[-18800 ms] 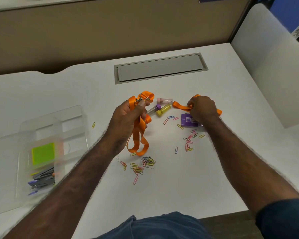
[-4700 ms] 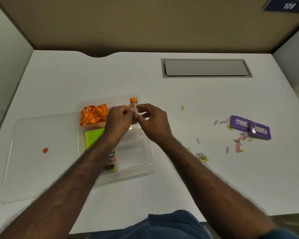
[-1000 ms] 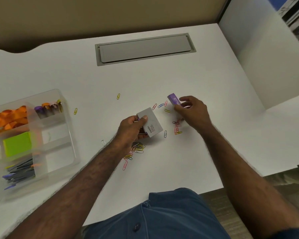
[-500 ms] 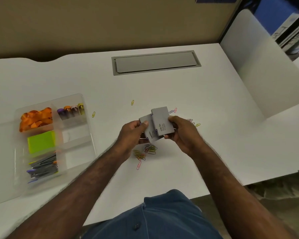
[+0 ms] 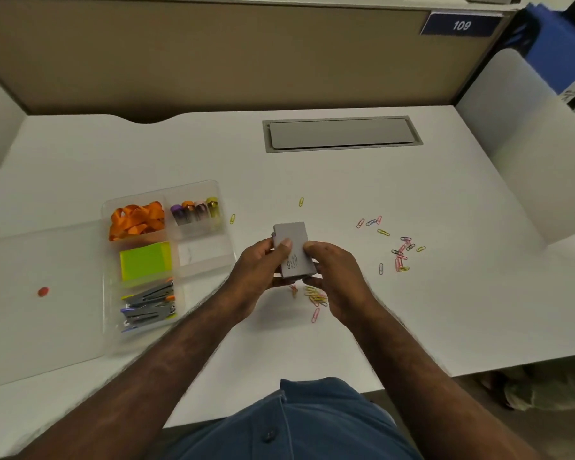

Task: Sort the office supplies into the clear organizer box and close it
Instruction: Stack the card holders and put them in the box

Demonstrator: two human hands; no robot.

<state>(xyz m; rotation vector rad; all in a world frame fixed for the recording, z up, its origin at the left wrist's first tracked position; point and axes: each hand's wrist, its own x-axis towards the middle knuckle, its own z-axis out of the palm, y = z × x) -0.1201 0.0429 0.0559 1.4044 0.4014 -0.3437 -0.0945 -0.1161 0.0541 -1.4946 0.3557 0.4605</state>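
Observation:
Two small grey boxes (image 5: 294,247) are stacked together above the desk centre. My left hand (image 5: 261,268) grips their left side with the thumb on top, and my right hand (image 5: 332,275) grips their right side. The clear organizer box (image 5: 224,250) stands open at the left, holding orange lanyards (image 5: 136,219), small capped tubes (image 5: 196,210), a green sticky-note pad (image 5: 145,262) and a pile of grey staple removers (image 5: 150,305). Its clear lid (image 5: 44,313) lies flat to the left. Coloured paper clips (image 5: 400,252) lie scattered at the right, and more paper clips (image 5: 316,298) lie under my hands.
A grey cable hatch (image 5: 342,132) is set into the white desk (image 5: 445,310) at the back. Partition walls close the back and right sides. Single yellow clips (image 5: 301,201) lie loose near the organizer. A red dot (image 5: 43,291) shows on the lid.
My hands have brought the two grey boxes together into one stack, held by both hands. One second ago the right hand was picking up the second box from among the clips.

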